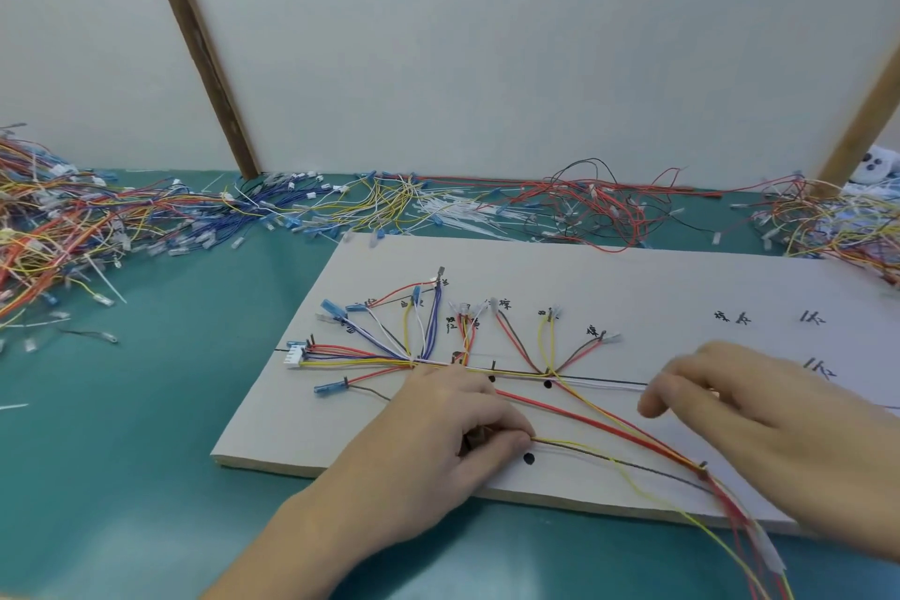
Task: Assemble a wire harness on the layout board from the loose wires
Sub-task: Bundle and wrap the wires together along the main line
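My left hand pinches thin brown and yellow wires on the pale grey layout board, below its black trunk line. Right hand: loosely curled, grip unclear. Risk: tugging lifts routed branches off their pegs.

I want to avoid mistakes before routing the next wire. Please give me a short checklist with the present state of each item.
1. Left hand pinches the dark wire and the yellow one with it: ok.
2. Right hand grips a wire: cannot tell, fingers blurred.
3. White connector sits at the board's left end: ok.
4. Red wires pass the peg: ok.
5. Branches on the layout board reach the right-side labels: not ok, none there yet.
6. Wire ends past the board's near edge are routed: not ok, they hang loose.
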Demonstrator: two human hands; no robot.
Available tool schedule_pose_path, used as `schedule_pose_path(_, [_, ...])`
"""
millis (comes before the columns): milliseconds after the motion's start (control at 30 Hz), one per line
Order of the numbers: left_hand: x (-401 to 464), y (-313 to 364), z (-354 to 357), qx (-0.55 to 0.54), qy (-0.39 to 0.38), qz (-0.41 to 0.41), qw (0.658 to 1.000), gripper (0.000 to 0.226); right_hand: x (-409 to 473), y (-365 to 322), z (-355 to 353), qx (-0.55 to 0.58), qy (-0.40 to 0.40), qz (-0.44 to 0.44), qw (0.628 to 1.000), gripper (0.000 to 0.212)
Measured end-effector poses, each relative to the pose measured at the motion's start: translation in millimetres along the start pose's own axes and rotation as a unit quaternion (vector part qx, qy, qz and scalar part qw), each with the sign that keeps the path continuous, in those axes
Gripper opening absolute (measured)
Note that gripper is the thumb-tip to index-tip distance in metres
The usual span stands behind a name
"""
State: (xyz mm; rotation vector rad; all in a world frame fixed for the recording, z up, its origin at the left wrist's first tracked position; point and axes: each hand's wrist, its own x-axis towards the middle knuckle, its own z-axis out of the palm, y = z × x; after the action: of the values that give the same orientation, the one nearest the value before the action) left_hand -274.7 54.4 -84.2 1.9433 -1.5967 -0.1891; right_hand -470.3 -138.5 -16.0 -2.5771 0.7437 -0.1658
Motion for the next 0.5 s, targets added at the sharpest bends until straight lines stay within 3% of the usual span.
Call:
schedule_pose_path(100, [2, 3, 0, 0.003, 0.006, 0.003, 1.000, 0.016, 8, -11, -5, 0.092, 0.079, -0.056, 0.991, 0.029])
schedule_pose_path(200, [1, 3, 0, 0.001, 0.013, 0.004, 1.000, 0.016, 18, -27, 9, 0.237, 0.068, -0.082, 0.966, 0.027])
schedule_pose_path(333, [1, 3, 1, -0.009, 0.019, 0.005, 1.000, 0.017, 29, -41, 43, 0.418, 0.006, -0.010, 0.908, 0.027])
schedule_pose_path(500, [2, 0, 0, -0.054, 0.022, 0.006, 0.998, 0.013, 32, -41, 54, 0.495, 0.028, 0.038, 0.868, 0.019])
